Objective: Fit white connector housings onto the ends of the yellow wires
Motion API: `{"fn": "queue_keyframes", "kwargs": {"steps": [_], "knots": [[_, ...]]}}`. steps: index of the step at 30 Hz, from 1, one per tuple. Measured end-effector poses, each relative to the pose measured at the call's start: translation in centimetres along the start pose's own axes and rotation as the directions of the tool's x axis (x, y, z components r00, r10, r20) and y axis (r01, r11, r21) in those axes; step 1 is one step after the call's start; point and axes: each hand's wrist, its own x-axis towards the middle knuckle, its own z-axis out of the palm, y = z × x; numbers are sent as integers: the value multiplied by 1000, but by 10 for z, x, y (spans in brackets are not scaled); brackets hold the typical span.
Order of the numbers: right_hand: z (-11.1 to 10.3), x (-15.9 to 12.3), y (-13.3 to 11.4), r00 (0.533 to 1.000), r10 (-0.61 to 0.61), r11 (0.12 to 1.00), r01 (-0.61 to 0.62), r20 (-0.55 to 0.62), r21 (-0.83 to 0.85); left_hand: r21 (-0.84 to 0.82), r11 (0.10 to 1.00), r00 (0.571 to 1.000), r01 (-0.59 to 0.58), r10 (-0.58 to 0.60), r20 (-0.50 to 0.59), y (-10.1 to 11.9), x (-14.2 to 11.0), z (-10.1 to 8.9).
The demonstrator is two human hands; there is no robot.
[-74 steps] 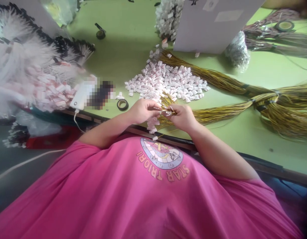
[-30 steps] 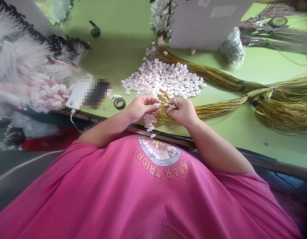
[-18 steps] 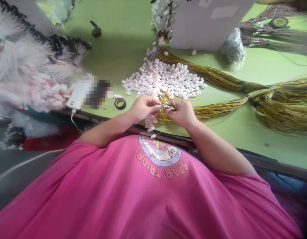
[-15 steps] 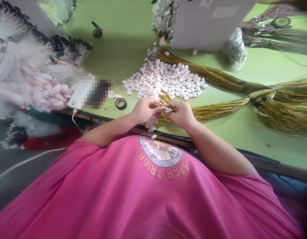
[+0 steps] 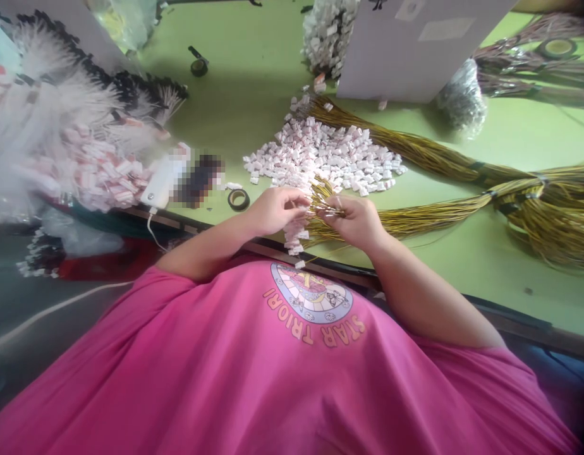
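Observation:
My right hand (image 5: 361,221) is closed around a bunch of thin yellow-and-black wires (image 5: 322,189), whose pale, shiny ends poke out past the thumb. Just to the left, my left hand (image 5: 277,210) has thumb and fingers curled together close to those wire ends. Whatever sits in its fingertips is too small to make out. Beyond both hands spreads a pile of small white plastic connectors (image 5: 330,151). A few more connectors (image 5: 296,237) lie below the hands at the table's edge.
Long wire bundles (image 5: 444,151) run off to the right over the green table (image 5: 235,114). Black tape (image 5: 238,200) and a white power bank (image 5: 164,183) with a cable lie left. White-wired assemblies (image 5: 83,114) heap at far left. A grey panel (image 5: 410,50) stands behind.
My left fingers have drawn slightly left, away from the wire ends they were at. My right hand keeps its hold on the wires. The whole view has shifted a little.

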Motion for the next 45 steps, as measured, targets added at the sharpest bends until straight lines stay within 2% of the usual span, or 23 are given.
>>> {"fn": "queue_keyframes", "kwargs": {"steps": [3,4,6,8,10,14,17,21,23,26,28,29,30,31,32,34,36,39,45], "knots": [[-3,1,2,996,-44,997,48,-76,58,334,943,998,7,16,-67,-19,1,-40],[-3,1,2,996,-15,998,20,-85,63,464,883,990,62,5,-142,-29,2,-56],[-3,0,3,994,61,997,-56,-91,58,678,694,962,244,-84,-260,-55,1,-88],[-3,-1,2,988,119,992,-114,-94,51,708,628,944,323,-155,-293,-80,0,-115],[-3,-2,1,985,149,988,-144,-91,52,730,599,944,330,-195,-267,-100,-2,-133],[-4,-1,-1,986,168,984,-166,-17,65,764,602,971,233,-192,-144,-118,-2,-143],[-4,0,-3,983,185,982,-186,24,43,740,626,968,245,-204,-148,-118,2,-140],[-3,2,-5,983,181,983,-181,29,-7,703,654,960,281,-186,-211,-114,10,-132],[-3,3,-6,985,170,985,-169,38,-16,651,699,953,294,-165,-254,-108,14,-126],[-2,2,-7,983,180,983,-180,28,-27,484,825,916,291,-94,-391,-87,16,-108],[-1,1,-6,982,189,981,-189,6,-35,355,906,895,229,-52,-444,-67,15,-88],[-1,1,-6,982,188,982,-188,-4,-36,297,937,904,185,-44,-424,-57,13,-76],[-1,0,-5,983,183,983,-183,-16,-32,123,985,931,119,-68,-358,-46,12,-62],[-1,0,-6,984,174,984,-175,-24,-23,-69,995,962,67,-83,-262,-37,10,-48],[-1,-1,-6,986,166,986,-166,-35,-10,-230,973,980,38,-81,-184,-29,9,-35],[-2,-1,-9,987,155,988,-154,-48,15,-469,881,991,68,-112,-67,-17,7,-11],[-3,-2,-12,986,153,988,-152,-59,32,-608,783,988,134,-153,21,-12,7,4],[-4,-2,-14,984,157,988,-155,-79,25,-693,697,979,181,-195,59,-10,8,12],[-2,-4,-10,984,153,987,-157,-87,-41,-733,655,977,183,-204,61,-8,10,14]]}}
